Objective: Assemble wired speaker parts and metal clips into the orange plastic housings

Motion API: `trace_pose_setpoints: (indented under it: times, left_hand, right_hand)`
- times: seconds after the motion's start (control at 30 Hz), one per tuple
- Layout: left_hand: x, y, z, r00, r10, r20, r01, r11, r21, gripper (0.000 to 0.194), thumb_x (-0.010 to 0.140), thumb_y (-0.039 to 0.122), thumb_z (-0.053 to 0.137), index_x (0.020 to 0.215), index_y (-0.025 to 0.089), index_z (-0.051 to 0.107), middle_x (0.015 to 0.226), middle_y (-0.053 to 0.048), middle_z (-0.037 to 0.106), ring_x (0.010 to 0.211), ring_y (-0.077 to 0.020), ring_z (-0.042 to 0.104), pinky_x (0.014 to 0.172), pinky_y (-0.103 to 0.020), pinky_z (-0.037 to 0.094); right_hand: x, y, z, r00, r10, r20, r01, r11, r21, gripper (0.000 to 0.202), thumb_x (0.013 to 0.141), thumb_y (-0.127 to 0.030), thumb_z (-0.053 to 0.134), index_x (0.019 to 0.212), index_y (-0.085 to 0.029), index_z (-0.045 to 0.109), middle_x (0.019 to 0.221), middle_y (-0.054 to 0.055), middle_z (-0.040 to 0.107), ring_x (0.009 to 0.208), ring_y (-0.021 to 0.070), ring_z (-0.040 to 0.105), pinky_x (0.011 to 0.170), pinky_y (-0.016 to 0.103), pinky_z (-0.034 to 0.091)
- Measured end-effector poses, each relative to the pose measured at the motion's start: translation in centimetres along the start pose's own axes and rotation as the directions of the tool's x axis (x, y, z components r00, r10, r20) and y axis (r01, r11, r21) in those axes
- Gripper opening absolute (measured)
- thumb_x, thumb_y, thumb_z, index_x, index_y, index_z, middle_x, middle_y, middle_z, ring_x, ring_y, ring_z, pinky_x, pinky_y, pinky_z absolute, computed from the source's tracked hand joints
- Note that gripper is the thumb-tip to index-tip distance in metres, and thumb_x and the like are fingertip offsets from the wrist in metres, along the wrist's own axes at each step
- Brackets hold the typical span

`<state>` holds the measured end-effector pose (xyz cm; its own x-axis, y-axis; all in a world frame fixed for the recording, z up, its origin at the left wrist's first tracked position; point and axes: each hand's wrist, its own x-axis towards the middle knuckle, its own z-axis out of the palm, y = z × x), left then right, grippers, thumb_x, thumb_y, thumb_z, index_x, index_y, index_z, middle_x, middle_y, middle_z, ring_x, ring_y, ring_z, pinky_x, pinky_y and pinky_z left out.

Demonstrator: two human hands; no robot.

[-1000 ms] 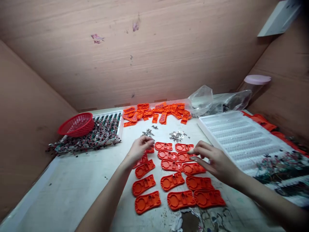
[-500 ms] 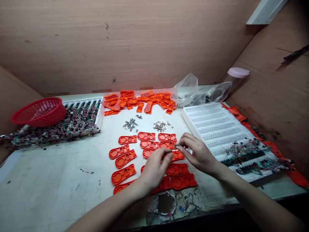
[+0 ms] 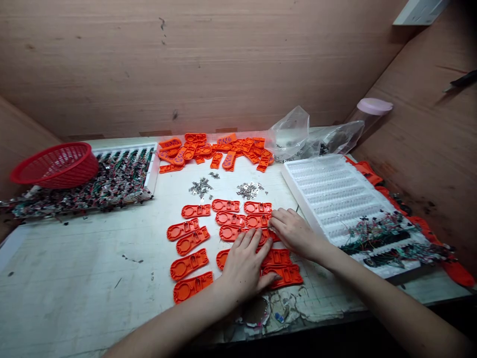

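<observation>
Wooden walls (image 3: 223, 74) enclose a pale table (image 3: 93, 268). Orange plastic cases (image 3: 191, 287) lie in rows, lower centre of frame. Left hand (image 3: 244, 266) palm down over the lower rows, fingers moderately spread, touching cases; right hand (image 3: 292, 229) at the right end of the upper rows, fingertips bunched close, cannot tell whether anything is gripped. Small metal pieces (image 3: 249, 190) piled just above the rows. Red basket (image 3: 55, 166) at left; white tray (image 3: 328, 194) with wires (image 3: 380, 231) at right.
</observation>
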<state>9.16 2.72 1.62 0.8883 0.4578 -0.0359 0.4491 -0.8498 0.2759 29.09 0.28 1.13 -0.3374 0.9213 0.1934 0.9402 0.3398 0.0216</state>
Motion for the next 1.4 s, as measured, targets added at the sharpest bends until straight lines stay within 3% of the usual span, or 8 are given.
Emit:
trace_pose_setpoints:
  times: [0.33,0.53,0.7,1.07,1.13,1.2,1.33,1.4]
  left_hand:
    - [-0.1,-0.1,0.5,1.0,0.008,-0.01,-0.008,1.0,0.002,0.074,0.081,0.064,0.046,0.139,0.018,0.039,0.147,-0.017,0.036,0.135,-0.0325,0.032,0.109,-0.05,0.029]
    - [-0.2,0.1,0.1,1.0,0.01,-0.023,-0.01,1.0,-0.003,0.075,0.079,0.064,0.049,0.138,0.017,0.041,0.145,-0.016,0.038,0.134,-0.0333,0.033,0.108,-0.05,0.03]
    - [-0.1,0.0,0.0,1.0,0.025,-0.016,-0.025,1.0,0.0,0.076,0.078,0.064,0.052,0.137,0.018,0.041,0.145,-0.016,0.039,0.133,-0.0341,0.035,0.107,-0.05,0.029]
    - [-0.2,0.4,-0.1,0.998,0.061,0.003,-0.061,0.998,-0.028,0.08,0.076,0.066,0.054,0.137,0.015,0.041,0.144,-0.02,0.038,0.134,-0.0358,0.033,0.108,-0.054,0.027]
    - [-0.2,-0.5,-1.0,0.996,0.071,-0.049,-0.074,0.996,-0.058,0.075,0.076,0.064,0.055,0.134,0.019,0.044,0.143,-0.017,0.041,0.132,-0.0347,0.035,0.108,-0.053,0.028]
    - [0.1,-3.0,-2.5,0.985,-0.042,-0.166,0.028,0.996,-0.081,0.063,0.081,0.057,0.054,0.131,0.019,0.048,0.139,-0.015,0.045,0.127,-0.0314,0.041,0.105,-0.049,0.033]
    - [0.6,-11.4,-6.0,0.8,-0.525,-0.291,0.493,0.851,-0.181,0.029,0.089,0.026,0.049,0.112,0.012,0.06,0.113,-0.015,0.061,0.106,-0.0254,0.056,0.092,-0.038,0.043]
    - [1.0,-15.1,-6.7,0.776,-0.578,-0.253,0.539,0.815,-0.212,0.019,0.083,0.021,0.056,0.099,0.015,0.065,0.099,-0.011,0.067,0.092,-0.0226,0.061,0.082,-0.033,0.047]
  right_hand:
    - [0.1,-0.5,0.4,0.997,0.015,0.079,-0.028,0.987,0.16,0.018,0.085,-0.005,0.044,0.08,-0.015,0.058,0.085,0.007,0.059,0.077,0.0192,0.049,0.069,0.029,0.038]
    - [0.2,-0.9,-0.4,0.961,0.211,0.18,-0.265,0.888,0.376,0.019,0.084,-0.007,0.044,0.072,-0.016,0.056,0.084,0.007,0.059,0.077,0.0175,0.05,0.069,0.028,0.039]
    - [1.2,0.1,-0.6,0.81,0.411,0.418,-0.586,0.584,0.562,0.012,0.075,-0.015,0.058,0.065,-0.017,0.053,0.065,-0.001,0.055,0.06,0.0118,0.047,0.056,0.023,0.036]
    - [3.3,2.2,-0.7,0.528,0.425,0.735,-0.849,0.3,0.436,0.044,0.048,-0.034,0.084,0.053,-0.02,0.042,0.037,-0.005,0.047,0.034,0.0125,0.047,0.035,0.023,0.034]
    - [3.5,2.6,-1.3,0.562,0.426,0.709,-0.827,0.315,0.466,0.047,0.047,-0.039,0.084,0.054,-0.021,0.041,0.039,-0.006,0.047,0.034,0.0121,0.046,0.035,0.023,0.033]
    - [3.5,2.8,-1.8,0.669,0.464,0.58,-0.743,0.403,0.535,0.047,0.052,-0.046,0.081,0.055,-0.02,0.042,0.043,-0.006,0.046,0.038,0.0104,0.044,0.037,0.022,0.031]
    - [2.7,1.4,-2.3,0.818,0.476,0.324,-0.563,0.542,0.624,0.042,0.071,-0.053,0.065,0.057,-0.02,0.043,0.049,-0.005,0.043,0.046,0.0099,0.041,0.043,0.022,0.029]
    - [2.4,0.1,-2.4,0.839,0.456,0.298,-0.525,0.531,0.665,0.039,0.076,-0.052,0.059,0.059,-0.021,0.042,0.051,-0.004,0.044,0.048,0.0105,0.04,0.045,0.023,0.029]
